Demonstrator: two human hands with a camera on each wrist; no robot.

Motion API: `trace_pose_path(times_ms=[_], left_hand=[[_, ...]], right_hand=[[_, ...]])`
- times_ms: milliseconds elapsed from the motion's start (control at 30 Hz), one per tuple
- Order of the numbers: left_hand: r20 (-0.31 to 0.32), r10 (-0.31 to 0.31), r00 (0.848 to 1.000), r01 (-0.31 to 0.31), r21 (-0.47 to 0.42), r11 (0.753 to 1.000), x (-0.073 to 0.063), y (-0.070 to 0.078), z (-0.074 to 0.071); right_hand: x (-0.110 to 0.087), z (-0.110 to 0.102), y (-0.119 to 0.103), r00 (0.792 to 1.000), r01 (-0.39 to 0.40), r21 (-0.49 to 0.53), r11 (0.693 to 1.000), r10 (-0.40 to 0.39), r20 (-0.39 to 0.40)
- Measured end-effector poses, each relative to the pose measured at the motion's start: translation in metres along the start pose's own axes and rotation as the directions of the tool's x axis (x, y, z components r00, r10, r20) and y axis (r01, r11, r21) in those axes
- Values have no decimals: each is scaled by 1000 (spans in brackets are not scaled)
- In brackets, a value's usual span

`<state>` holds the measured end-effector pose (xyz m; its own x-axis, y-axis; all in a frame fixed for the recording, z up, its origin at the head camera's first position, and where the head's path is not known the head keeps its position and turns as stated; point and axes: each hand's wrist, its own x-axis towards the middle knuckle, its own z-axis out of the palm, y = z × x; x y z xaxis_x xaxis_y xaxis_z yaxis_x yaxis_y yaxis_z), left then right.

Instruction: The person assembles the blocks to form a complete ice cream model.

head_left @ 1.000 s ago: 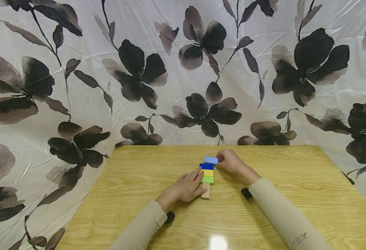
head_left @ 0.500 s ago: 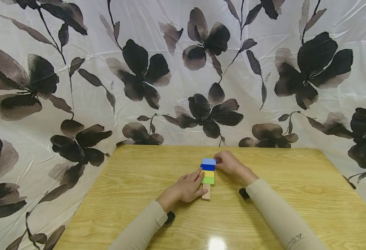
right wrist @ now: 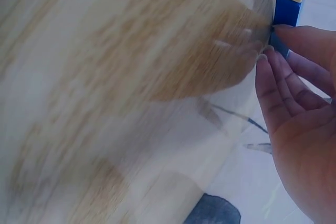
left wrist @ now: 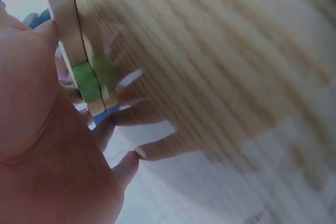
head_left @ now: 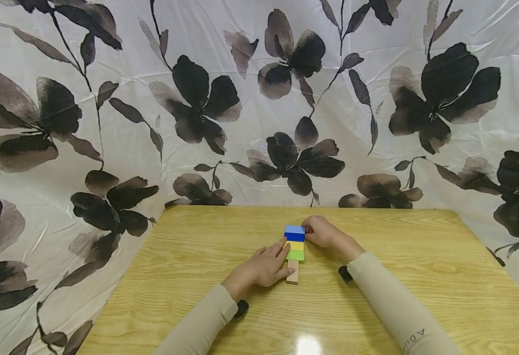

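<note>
A column of blocks lies on the table in the head view: light blue block [head_left: 294, 229] farthest, then dark blue block [head_left: 294, 237], yellow block [head_left: 296, 245], green block [head_left: 295, 255]. Nearest me, a plain wooden block [head_left: 292, 272] extends lengthwise from the green one. My left hand [head_left: 259, 266] lies along the column's left side, fingertips on the dark blue and yellow blocks, thumb over the wooden block, fingers fairly straight. My right hand [head_left: 323, 231] pinches the light blue block at its right end; in the right wrist view, fingertips partly hide that block [right wrist: 278, 44].
The blocks lie toward the far half of a wood-grain table [head_left: 188, 276]. Behind the table's back edge hangs a white cloth [head_left: 241, 113] with dark flowers. Dark wrist cameras show under both sleeves.
The light blue block has moved left and toward me. It was skewed and offset to the right; it now lines up flush with the dark blue block. The left hand stays in place.
</note>
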<state>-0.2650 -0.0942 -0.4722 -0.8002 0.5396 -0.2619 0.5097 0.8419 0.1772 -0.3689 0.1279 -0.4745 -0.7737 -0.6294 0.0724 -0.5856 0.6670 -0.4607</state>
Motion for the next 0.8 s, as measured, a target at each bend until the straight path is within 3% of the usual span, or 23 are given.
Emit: trace_pose_path(times_ms=[800], left_hand=[[10, -17, 1000, 16, 8, 1000, 1, 1, -2]], right_hand=[[1, 0, 1, 1000, 0, 3, 1000, 0, 19]])
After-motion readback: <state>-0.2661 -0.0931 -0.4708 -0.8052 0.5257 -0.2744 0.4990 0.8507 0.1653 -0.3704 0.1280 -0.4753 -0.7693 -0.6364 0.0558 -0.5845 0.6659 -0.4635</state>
